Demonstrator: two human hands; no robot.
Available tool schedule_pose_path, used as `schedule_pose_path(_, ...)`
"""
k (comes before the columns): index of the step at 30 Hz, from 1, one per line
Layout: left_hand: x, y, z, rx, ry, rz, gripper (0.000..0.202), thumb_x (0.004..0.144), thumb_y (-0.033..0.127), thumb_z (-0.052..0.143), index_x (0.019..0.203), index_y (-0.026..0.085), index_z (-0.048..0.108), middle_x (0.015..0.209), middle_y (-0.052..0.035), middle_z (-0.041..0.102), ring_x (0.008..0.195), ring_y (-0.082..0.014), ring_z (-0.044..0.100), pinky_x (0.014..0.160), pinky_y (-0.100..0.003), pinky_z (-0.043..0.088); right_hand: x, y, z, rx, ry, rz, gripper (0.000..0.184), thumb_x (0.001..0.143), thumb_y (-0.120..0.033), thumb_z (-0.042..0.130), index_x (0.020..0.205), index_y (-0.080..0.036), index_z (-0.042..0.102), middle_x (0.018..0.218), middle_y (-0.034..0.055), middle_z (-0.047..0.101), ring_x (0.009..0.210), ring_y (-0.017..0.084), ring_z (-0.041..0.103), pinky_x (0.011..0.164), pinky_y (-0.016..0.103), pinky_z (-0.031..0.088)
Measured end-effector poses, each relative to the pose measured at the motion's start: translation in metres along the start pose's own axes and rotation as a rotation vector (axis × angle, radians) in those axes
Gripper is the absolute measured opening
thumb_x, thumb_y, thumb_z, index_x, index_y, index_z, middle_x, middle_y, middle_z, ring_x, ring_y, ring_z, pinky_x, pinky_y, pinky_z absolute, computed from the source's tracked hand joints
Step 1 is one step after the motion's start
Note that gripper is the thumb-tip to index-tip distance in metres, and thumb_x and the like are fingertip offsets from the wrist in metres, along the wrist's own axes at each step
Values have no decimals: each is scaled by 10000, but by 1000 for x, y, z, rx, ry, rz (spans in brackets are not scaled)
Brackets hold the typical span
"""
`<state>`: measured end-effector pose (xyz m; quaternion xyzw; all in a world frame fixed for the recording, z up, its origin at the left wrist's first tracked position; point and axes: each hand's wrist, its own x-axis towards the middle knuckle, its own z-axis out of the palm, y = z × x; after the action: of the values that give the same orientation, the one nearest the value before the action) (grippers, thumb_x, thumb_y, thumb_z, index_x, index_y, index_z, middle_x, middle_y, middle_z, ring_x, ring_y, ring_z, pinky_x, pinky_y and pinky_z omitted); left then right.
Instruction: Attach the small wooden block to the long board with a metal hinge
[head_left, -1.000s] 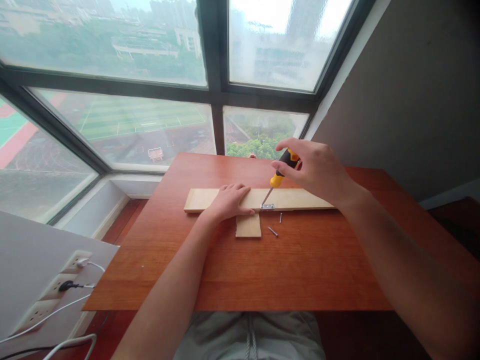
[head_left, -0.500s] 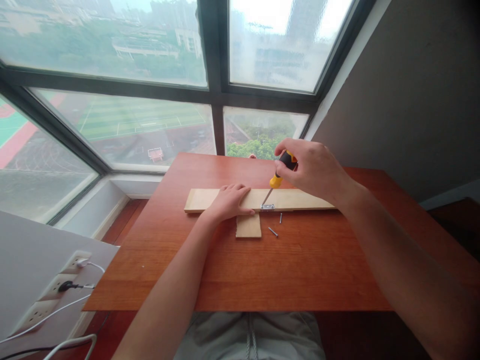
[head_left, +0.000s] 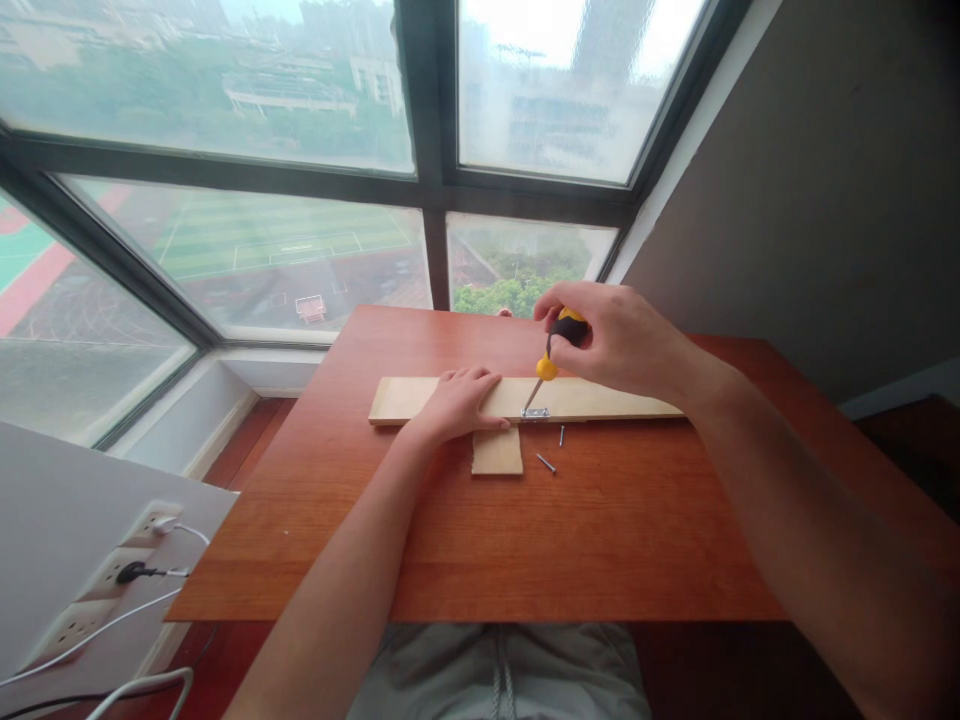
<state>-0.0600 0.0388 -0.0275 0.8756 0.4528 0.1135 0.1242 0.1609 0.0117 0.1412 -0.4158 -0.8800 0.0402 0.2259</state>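
Observation:
My right hand (head_left: pixel 600 330) is closed around the yellow and black handle of a screwdriver (head_left: pixel 547 367). The tool leans, and its tip meets the left end of a small metal plate (head_left: pixel 535 413) at the near edge of a long pale wooden board (head_left: pixel 622 398). To the left of the plate, my left hand (head_left: pixel 461 402) lies flat over the board with its fingers stretched out and the thumb at the near edge. A small wooden piece (head_left: pixel 496 455) sticks out toward me below that thumb. Two screws (head_left: pixel 547 464) lie loose on the table near it.
The reddish-brown table (head_left: pixel 585 560) stands before large windows (head_left: pixel 292 240). A grey wall (head_left: pixel 825 220) slopes down on the right. Wall sockets (head_left: pixel 112 575) with plugged-in cables are at the lower left, beyond the table's left edge.
My right hand has turned and shifted slightly left, tipping the screwdriver handle with it. My left hand, the board and the loose screws have stayed in place.

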Motion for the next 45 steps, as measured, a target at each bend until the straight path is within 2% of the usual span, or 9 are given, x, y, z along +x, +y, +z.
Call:
schedule_pose_path(9,1,1,0,5,-3,-7,679,782,630,674,1334,270,513,1345,-110,567,1228,-321,526,1030,-441,359,1,1,1,-118,1,63,224,842,-263,555,1044,-220,641,908,37,702,735,181,604,644,320,412)
schedule_pose_path(14,0,0,1,8,7,-3,686,781,630,677,1334,258,514,1333,-111,573,1216,-323,533,1019,-443,371,1,0,5,-309,68,146,288,901,-467,559,1053,-235,636,834,50,696,689,213,605,575,323,337)
schedule_pose_path(18,0,0,1,6,1,-6,681,780,633,675,1331,265,520,1334,-111,571,1220,-328,528,1033,-450,362,0,2,3,-112,29,83,194,858,-279,567,1043,-228,598,997,50,699,782,198,618,632,315,399)
schedule_pose_path(20,0,0,1,1,-1,-4,687,781,637,670,1340,268,513,1343,-110,565,1231,-328,521,1041,-454,356,0,2,1,21,-24,28,277,823,-194,559,1098,-220,572,1051,47,692,820,182,617,680,304,432)
schedule_pose_path(23,0,0,1,-1,2,-4,692,781,637,670,1344,268,510,1346,-108,564,1228,-326,524,1035,-453,361,1,1,3,-43,-21,56,314,869,-272,566,1179,-226,560,974,45,699,780,195,616,661,319,421)
schedule_pose_path(27,0,0,2,6,6,-6,688,779,630,678,1337,263,515,1339,-109,571,1220,-325,531,1025,-449,366,3,1,8,-291,54,175,268,904,-428,548,1076,-233,613,913,66,701,731,235,620,607,342,375)
schedule_pose_path(33,0,0,1,4,6,-5,685,780,626,679,1333,258,518,1336,-108,569,1233,-328,522,1030,-446,362,3,3,7,1,-21,43,328,841,-212,549,1169,-223,558,1081,61,691,874,206,633,719,326,449)
schedule_pose_path(38,0,0,1,4,8,-2,673,783,623,680,1329,267,515,1335,-104,570,1220,-324,531,1023,-441,366,4,0,12,-302,78,192,301,897,-462,565,1085,-230,604,902,67,699,716,235,611,603,347,379)
schedule_pose_path(45,0,1,1,12,6,-1,665,786,610,686,1319,249,517,1333,-108,572,1226,-324,529,1019,-449,369,3,5,9,23,-13,49,350,842,-211,560,1191,-215,564,1087,61,698,891,202,637,749,319,463)
